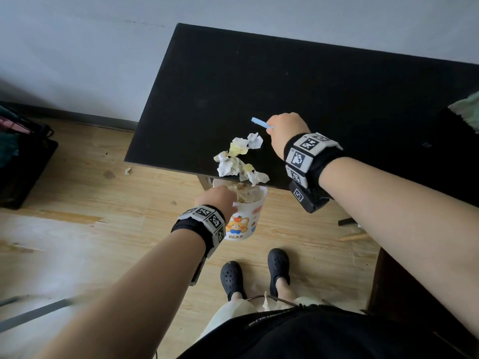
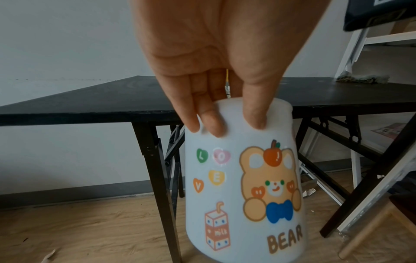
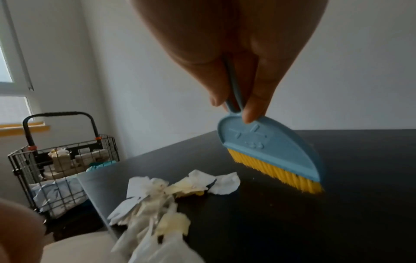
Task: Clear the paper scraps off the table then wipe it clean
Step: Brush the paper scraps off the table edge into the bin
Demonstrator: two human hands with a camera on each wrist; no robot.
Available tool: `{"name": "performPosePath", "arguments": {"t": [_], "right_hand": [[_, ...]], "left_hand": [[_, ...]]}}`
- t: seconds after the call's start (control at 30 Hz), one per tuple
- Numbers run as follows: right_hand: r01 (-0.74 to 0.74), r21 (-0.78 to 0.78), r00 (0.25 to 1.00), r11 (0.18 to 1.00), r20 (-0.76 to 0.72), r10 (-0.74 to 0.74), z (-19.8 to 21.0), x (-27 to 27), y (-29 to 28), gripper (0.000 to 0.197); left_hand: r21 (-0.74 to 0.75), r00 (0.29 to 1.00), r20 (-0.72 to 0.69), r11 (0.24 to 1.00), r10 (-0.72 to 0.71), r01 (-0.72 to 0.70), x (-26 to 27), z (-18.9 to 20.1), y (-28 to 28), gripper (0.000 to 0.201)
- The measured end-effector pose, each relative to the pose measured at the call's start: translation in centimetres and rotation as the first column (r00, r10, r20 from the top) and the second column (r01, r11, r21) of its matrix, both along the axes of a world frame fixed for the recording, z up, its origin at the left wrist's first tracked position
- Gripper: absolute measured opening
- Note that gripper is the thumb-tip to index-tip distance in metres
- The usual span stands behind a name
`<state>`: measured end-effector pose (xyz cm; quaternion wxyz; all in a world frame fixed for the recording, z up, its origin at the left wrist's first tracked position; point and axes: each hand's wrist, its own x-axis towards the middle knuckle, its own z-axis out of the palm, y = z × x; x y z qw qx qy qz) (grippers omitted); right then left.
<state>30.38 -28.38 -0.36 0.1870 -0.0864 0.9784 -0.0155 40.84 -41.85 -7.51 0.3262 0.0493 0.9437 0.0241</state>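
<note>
Near the centre of the head view, the right hand [image 1: 286,128] is pinching the slim handle of a small blue brush [image 3: 270,153], its grip clamped there, bristles resting on the black worktop [image 1: 298,81]. The left hand [image 1: 217,200] is gripping the rim of a white bear-printed bin [image 1: 246,216] just under the worktop's near edge. Crumpled paper scraps [image 1: 239,159] are lying at that edge, some overhanging; they look light and soft, better swept than picked up.

We see dim, flat daylight; window [image 3: 13,71] at right-wrist view's left is brightest patch. We note soft sheen on dark surface [image 3: 337,204] and motion blur on paper scraps [image 3: 157,204]. Wide-angle bending at edges; near skin out of focus.
</note>
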Motion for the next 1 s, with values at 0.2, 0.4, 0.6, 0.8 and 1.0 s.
{"name": "performPosePath", "arguments": {"t": [0.2, 0.4, 0.6, 0.8, 1.0], "right_hand": [[-0.124, 0.026, 0.992, 0.992, 0.042, 0.122, -0.7, 3.0, -0.8, 0.029], [-0.043, -0.129, 0.998, 0.991, 0.046, 0.05, 1.1, 4.7, 0.9, 0.03], [0.075, -0.107, 0.997, 0.991, 0.019, -0.073, 1.0, 6.3, 1.3, 0.027], [0.03, -0.131, 0.996, 0.991, 0.086, -0.019, 0.0, 8.3, -1.1, 0.026], [0.029, -0.153, 0.993, 0.988, 0.116, -0.012, 0.7, 9.3, -1.9, 0.029]], "left_hand": [[0.013, 1.0, -0.001, 1.0, 0.004, -0.004, -0.2, 0.2, 0.1, 0.033], [0.015, 1.0, -0.001, 1.0, -0.011, 0.011, 0.0, 0.1, 0.0, 0.032], [0.011, 0.999, -0.01, 0.999, -0.031, 0.031, 0.1, 0.0, -0.1, 0.032], [0.008, 0.999, -0.022, 1.0, -0.027, 0.027, 0.4, -0.1, -0.5, 0.032], [0.013, 1.0, -0.023, 1.0, -0.018, 0.018, 0.8, -0.1, -1.3, 0.031]]}}
